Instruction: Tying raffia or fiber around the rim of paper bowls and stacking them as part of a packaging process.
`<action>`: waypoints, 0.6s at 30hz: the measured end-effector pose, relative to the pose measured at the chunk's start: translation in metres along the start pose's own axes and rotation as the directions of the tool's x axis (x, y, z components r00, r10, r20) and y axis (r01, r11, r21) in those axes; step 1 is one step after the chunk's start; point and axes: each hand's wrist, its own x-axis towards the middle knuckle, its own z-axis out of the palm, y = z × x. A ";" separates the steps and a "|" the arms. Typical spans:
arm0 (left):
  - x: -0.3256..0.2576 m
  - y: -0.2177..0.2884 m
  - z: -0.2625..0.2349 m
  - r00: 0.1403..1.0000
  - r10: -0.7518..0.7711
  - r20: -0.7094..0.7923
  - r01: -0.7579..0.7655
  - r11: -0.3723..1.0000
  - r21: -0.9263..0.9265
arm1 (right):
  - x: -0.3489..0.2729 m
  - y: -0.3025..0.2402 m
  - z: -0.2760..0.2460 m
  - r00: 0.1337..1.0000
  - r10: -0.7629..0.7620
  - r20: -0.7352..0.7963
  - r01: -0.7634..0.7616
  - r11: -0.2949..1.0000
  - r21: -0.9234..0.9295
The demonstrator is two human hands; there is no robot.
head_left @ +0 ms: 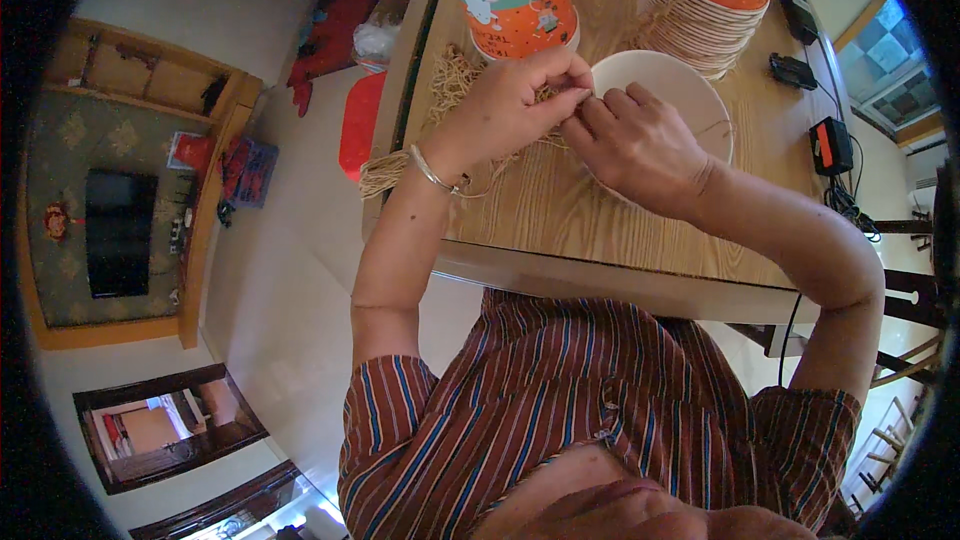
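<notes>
My left hand (515, 105) and my right hand (640, 150) meet fingertip to fingertip above the table, both closed in a pinch. What lies between the fingertips is too small to make out. Right under my right hand is a white round paper tub (680, 90), with a thin strand of cord (712, 128) at its right side. Loose beige cord (452, 85) lies in a tangle beside my left hand. A bundle of the same cord (385, 175) hangs at the table's left edge, by my bracelet.
An orange and green printed tub (520, 20) stands upside down beyond my left hand. Farther right rises a tall stack of nested tubs (705, 25). Black devices with cables (832, 145) line the right edge of the wooden table (560, 230). A red stool (360, 125) stands left.
</notes>
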 end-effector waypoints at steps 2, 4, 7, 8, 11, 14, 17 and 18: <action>0.001 -0.005 0.003 1.000 0.005 -0.003 -0.005 0.997 -0.076 | 0.000 0.000 0.001 1.000 -0.007 0.017 0.008 1.000 -0.029; 0.004 0.000 0.002 1.000 -0.010 0.010 0.011 0.996 -0.087 | -0.002 0.001 0.002 0.999 -0.006 0.038 0.008 0.998 -0.064; 0.003 -0.002 0.003 0.999 -0.045 0.023 0.048 0.990 -0.134 | -0.003 0.002 0.004 0.999 -0.016 0.033 0.020 0.995 -0.100; 0.002 -0.003 0.004 0.998 -0.059 0.026 0.063 0.983 -0.172 | -0.003 0.004 0.005 0.996 0.026 0.088 -0.021 0.998 -0.062; -0.001 0.001 0.008 0.995 0.049 -0.086 -0.063 0.984 -0.166 | 0.000 0.012 0.003 0.931 0.244 0.273 -0.276 0.957 0.087; -0.006 0.000 0.019 0.978 0.066 -0.198 -0.103 0.977 -0.187 | -0.002 0.032 0.014 0.802 0.390 0.453 -0.570 0.726 0.384; -0.013 -0.005 0.022 0.932 0.245 -0.269 -0.229 0.969 0.088 | 0.006 0.038 0.005 0.572 0.393 0.720 -0.818 0.204 0.538; -0.017 -0.002 0.024 0.932 0.243 -0.269 -0.227 0.970 0.088 | 0.009 0.040 0.001 0.484 0.317 0.816 -0.864 0.024 0.503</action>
